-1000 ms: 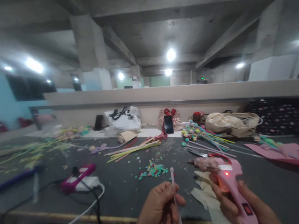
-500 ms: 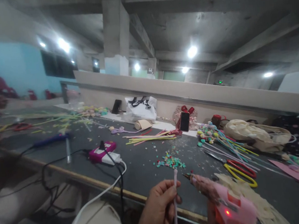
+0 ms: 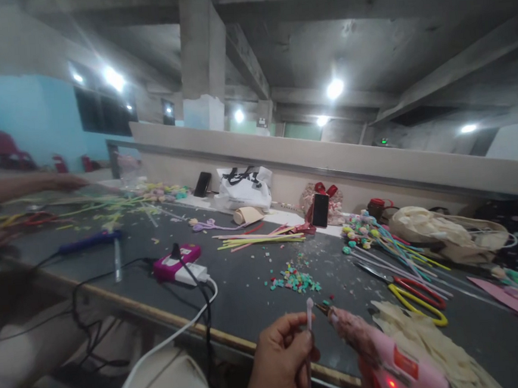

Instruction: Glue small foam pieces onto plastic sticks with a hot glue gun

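Note:
My left hand [image 3: 281,356] pinches a thin pale pink stick [image 3: 309,315] between thumb and fingers, close to the table's front edge. The stick stands nearly upright, with a small rounded blob at its top. My right hand [image 3: 367,377], mostly hidden, is wrapped round a pink glue gun [image 3: 394,351] with a glowing red light. The gun's dark nozzle points left, right beside the stick's tip; I cannot tell whether they touch. Beyond them lies a pile of tiny green, yellow and red pieces [image 3: 295,279].
Scissors [image 3: 415,301] with red and yellow handles lie at the right, near finished-looking flower stems [image 3: 364,227]. Loose sticks [image 3: 258,240] lie mid-table. A magenta power adapter [image 3: 177,263] with cables sits left. At far left, a co-worker's hand [image 3: 63,182] reaches over the table.
My left hand and the stick have shifted slightly right and down, while the glue gun's nozzle has come slightly left, closer to the stick's tip. The co-worker's arm has extended rightward.

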A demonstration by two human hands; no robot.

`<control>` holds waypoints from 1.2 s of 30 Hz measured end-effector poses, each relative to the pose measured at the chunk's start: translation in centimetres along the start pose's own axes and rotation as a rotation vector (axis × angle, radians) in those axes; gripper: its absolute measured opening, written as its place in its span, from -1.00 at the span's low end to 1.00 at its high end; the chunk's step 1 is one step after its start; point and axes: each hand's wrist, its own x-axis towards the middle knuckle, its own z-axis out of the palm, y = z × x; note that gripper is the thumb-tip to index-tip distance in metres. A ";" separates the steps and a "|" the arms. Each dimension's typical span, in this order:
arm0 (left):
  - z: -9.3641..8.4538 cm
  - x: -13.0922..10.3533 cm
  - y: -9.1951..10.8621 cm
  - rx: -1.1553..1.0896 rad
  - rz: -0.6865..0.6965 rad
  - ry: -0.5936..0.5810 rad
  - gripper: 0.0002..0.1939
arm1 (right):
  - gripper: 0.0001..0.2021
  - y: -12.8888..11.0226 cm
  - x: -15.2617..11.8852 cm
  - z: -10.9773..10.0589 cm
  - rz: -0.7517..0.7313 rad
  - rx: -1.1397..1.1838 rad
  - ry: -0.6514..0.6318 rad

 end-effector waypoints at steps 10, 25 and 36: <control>0.1 -0.7 0.1 0.038 0.087 0.089 -0.66 | -0.77 0.3 -0.1 0.7 -0.100 0.010 0.142; 0.3 -0.9 -0.1 0.072 0.109 0.100 -0.62 | -0.82 0.3 1.0 3.9 -0.197 0.011 0.145; 0.4 -1.0 -0.1 0.058 0.102 0.104 -0.61 | -0.76 -1.6 -0.4 4.1 -0.494 -0.364 0.077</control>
